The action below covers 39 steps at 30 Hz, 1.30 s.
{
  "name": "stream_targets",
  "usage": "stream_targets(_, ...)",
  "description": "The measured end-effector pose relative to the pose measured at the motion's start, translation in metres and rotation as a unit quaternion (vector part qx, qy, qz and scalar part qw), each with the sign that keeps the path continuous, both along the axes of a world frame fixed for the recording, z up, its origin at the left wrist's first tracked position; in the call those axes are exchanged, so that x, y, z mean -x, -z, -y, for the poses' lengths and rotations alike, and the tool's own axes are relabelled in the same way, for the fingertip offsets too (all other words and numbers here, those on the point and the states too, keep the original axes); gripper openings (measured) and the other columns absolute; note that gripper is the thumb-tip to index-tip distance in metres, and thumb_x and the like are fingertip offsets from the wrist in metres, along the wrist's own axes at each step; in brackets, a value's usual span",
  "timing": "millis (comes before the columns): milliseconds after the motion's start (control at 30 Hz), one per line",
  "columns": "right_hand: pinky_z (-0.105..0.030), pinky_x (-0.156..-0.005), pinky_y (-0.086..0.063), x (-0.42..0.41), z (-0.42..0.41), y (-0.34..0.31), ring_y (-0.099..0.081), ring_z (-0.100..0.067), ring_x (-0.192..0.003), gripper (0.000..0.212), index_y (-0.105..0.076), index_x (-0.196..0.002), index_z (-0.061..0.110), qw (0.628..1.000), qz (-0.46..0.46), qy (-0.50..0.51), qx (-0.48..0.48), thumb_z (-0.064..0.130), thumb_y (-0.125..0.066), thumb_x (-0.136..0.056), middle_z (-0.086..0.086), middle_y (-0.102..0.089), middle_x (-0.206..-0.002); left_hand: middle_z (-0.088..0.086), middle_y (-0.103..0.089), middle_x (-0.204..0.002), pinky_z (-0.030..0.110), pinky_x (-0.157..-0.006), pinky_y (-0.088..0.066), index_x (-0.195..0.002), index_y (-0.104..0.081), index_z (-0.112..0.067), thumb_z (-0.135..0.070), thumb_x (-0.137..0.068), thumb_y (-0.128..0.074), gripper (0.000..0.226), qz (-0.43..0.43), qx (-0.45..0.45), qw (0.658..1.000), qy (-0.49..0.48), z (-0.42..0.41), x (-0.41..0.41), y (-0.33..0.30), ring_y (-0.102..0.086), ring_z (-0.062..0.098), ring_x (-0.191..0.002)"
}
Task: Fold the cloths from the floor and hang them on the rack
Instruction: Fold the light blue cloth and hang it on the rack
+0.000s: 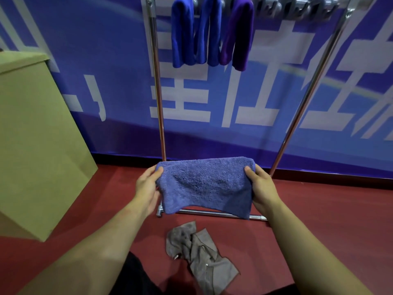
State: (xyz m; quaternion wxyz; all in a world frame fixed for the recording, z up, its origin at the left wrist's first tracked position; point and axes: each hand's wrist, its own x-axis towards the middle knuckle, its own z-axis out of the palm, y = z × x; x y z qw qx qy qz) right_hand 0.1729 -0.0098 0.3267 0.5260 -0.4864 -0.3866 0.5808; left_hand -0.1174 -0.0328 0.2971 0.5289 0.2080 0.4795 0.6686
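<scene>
The left hand (pixel 148 184) pinches the left end of a blue-grey cloth (pixel 204 186), thumb on the near face and fingers behind; the right hand (pixel 260 184) grips the right end the same way. The cloth hangs in the air between them, in front of the rack (pixel 158 92) and low against its uprights. Its upper edge looks rounded like a fold, so I judge it folded at least once. Its lower edge hangs uneven, just above the rack's base bar (pixel 212 212).

Up on the rack's top rail, three cloths already hang folded: two blue cloths (pixel 182 33) side by side toward the left upright and one purple cloth (pixel 240 33) just right of them. The rest of the rail to the right carries a row of grey clips or hooks, too blurred to count.

On the red floor (pixel 319 209), in front of the rack's base bar, one grey cloth (pixel 202 252) lies crumpled and unfolded.

So by count: three hung, one in hand part-folded, one on the floor, five cloths in all that show. Left to do, I judge: finish and hang the held one, then fold and hang the grey one.

A tan box (pixel 36 135) stands left of the rack.
</scene>
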Motion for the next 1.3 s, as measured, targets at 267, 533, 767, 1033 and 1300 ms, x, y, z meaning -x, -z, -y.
stream_targets(267,-0.043,-0.086,-0.055,-0.009,-0.005,0.011,-0.065,-0.015,-0.082,0.017,-0.073,-0.088,0.011,0.982,0.171,0.066,-0.037,0.02,-0.063,-0.098,-0.002,-0.076,-0.088,0.0,-0.073,-0.081,0.026,-0.073,-0.052,-0.094,-0.072,-0.011,-0.017,-0.096,-0.064,0.01,-0.105,-0.018,0.994,-0.025,-0.002,-0.001,0.004,-0.064,0.011,-0.074)
stream_targets(533,-0.047,-0.101,-0.052,-0.024,-0.011,0.015,-0.066,-0.025,-0.107,0.033,-0.055,-0.126,0.013,0.968,0.238,0.061,-0.051,0.025,-0.064,-0.097,-0.012,-0.069,-0.116,0.006,-0.073,-0.087,0.011,-0.068,-0.051,-0.113,-0.062,-0.011,-0.014,-0.09,-0.072,0.025,-0.236,-0.033,0.967,-0.086,-0.001,-0.001,-0.005,-0.068,0.003,-0.073)
stream_targets(767,-0.036,-0.093,-0.054,-0.022,-0.002,-0.003,-0.072,-0.016,-0.099,0.02,-0.073,-0.11,0.025,0.966,0.208,0.104,-0.115,0.035,-0.068,-0.094,-0.006,-0.076,-0.105,0.0,-0.075,-0.085,0.013,-0.073,-0.051,-0.101,-0.072,-0.008,-0.013,-0.09,-0.072,0.012,-0.246,-0.065,0.962,-0.098,-0.001,-0.006,-0.013,-0.07,0.0,-0.076)
stream_targets(1033,-0.032,-0.091,-0.052,-0.023,0.003,-0.009,-0.068,-0.005,-0.089,0.015,-0.079,-0.096,0.018,0.97,0.173,0.124,-0.119,0.03,-0.071,-0.093,0.001,-0.078,-0.097,0.001,-0.077,-0.085,0.022,-0.078,-0.053,-0.098,-0.075,-0.006,-0.02,-0.089,-0.074,0.017,-0.229,-0.045,0.97,-0.068,0.002,-0.004,-0.013,-0.068,0.003,-0.075)
stream_targets(1300,-0.019,-0.082,-0.055,-0.027,0.002,-0.009,-0.07,-0.004,-0.089,0.029,-0.074,-0.117,0.017,0.977,0.151,0.102,-0.109,0.027,-0.075,-0.09,0.0,-0.077,-0.099,0.001,-0.077,-0.09,0.022,-0.084,-0.053,-0.095,-0.075,-0.015,-0.016,-0.086,-0.076,0.009,-0.228,-0.051,0.97,-0.059,0.005,-0.005,-0.015,-0.069,0.005,-0.082)
